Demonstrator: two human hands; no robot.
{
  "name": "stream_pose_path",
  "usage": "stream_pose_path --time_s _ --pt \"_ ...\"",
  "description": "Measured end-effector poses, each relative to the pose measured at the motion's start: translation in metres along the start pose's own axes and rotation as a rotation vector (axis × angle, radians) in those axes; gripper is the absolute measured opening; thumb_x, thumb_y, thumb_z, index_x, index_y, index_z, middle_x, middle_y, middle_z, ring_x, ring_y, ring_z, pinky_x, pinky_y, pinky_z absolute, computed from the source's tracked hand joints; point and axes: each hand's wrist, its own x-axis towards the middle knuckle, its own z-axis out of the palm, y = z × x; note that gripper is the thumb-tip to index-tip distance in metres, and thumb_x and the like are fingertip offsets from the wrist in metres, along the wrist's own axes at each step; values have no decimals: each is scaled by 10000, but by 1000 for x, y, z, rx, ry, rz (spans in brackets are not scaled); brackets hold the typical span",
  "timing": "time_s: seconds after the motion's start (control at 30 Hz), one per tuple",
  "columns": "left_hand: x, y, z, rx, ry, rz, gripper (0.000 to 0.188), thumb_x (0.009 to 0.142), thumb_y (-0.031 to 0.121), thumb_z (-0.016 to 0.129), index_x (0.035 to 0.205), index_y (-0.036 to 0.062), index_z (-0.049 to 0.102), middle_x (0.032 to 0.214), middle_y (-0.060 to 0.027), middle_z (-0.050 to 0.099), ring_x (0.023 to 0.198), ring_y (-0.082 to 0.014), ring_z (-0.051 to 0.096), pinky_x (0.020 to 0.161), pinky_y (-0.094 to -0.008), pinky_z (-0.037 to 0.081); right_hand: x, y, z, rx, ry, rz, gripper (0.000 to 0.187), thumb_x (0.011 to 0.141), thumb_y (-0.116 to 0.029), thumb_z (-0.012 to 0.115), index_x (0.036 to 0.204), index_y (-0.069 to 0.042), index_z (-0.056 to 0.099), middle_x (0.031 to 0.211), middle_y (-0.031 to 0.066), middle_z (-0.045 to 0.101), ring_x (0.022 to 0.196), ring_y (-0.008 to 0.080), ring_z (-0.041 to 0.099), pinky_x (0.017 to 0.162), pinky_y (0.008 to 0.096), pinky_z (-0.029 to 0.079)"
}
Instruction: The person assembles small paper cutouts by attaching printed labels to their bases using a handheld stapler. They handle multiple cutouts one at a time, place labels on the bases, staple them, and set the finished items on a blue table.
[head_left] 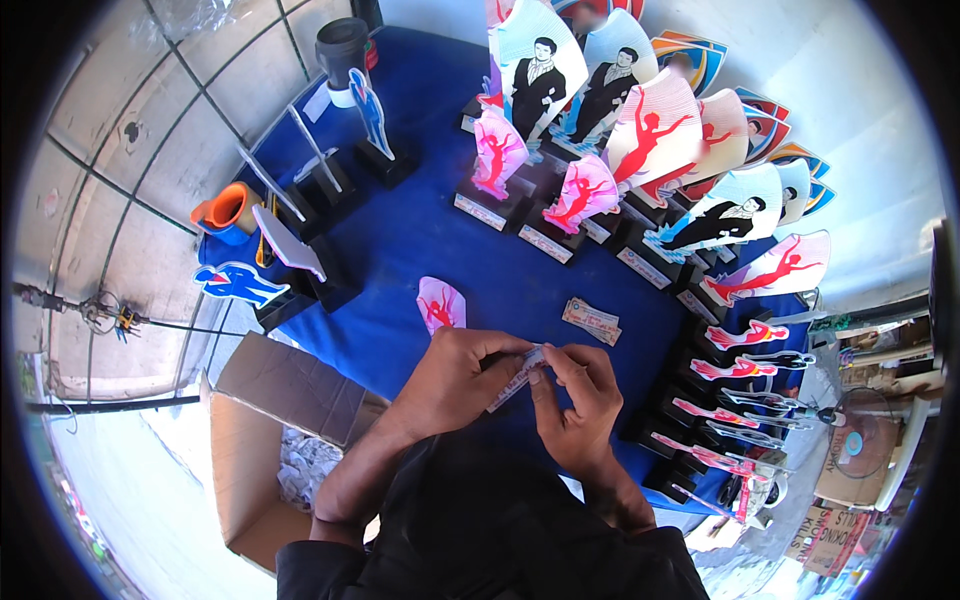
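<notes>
Between my two hands is a narrow, pale printed label strip (512,387). My left hand (452,382) pinches its upper end, with thumb and fingers closed. The fingertips of my right hand (580,402) are closed on the same strip from the other side. Just beyond my left hand shows a small pink plaque (440,304) with a red dancer figure; its lower part is hidden behind the hand. A little pile of similar printed labels (592,321) lies on the blue cloth (400,230), past my right hand.
Rows of cut-out trophies on black bases (640,256) fill the far right and right side. More trophies stand at left near an orange mug (232,208) and a dark lidded cup (343,48). An open cardboard box (248,440) holding crumpled white material sits at lower left.
</notes>
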Motion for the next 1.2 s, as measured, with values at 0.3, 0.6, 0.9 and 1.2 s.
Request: stream_pose_path --time_s 0.3,0.6,0.9,1.2 --pt "0 -4 -2 -99 -20 4 222 985 18 657 1182 -51 732 983 -84 776 872 -79 679 781 -255 558 4 -10 -3 -110 -12 -55 378 774 45 761 1148 3 724 1005 145 670 907 327 651 767 412 534" --pt "0 -6 3 -149 2 -6 212 991 50 636 1152 -47 734 908 -122 763 818 -112 690 723 -290 553 0 -13 -6 -146 -56 -21 357 775 42 749 1129 -1 742 1054 142 677 988 342 661 831 416 565" --pt "-3 -4 2 -163 -3 -10 225 1000 52 627 1180 -42 725 919 -99 760 841 -90 672 733 -281 546 -1 -12 -6 -157 -80 -44 362 773 34 740 1133 8 743 1081 142 683 1012 346 658 838 421 570" --pt "-2 -6 -1 -262 -43 -53 217 999 19 650 1188 -56 728 969 -65 762 873 -65 664 756 -242 544 -1 -11 -7 -143 -74 -50 383 757 47 749 1137 2 747 1111 126 688 952 320 635 800 403 550"
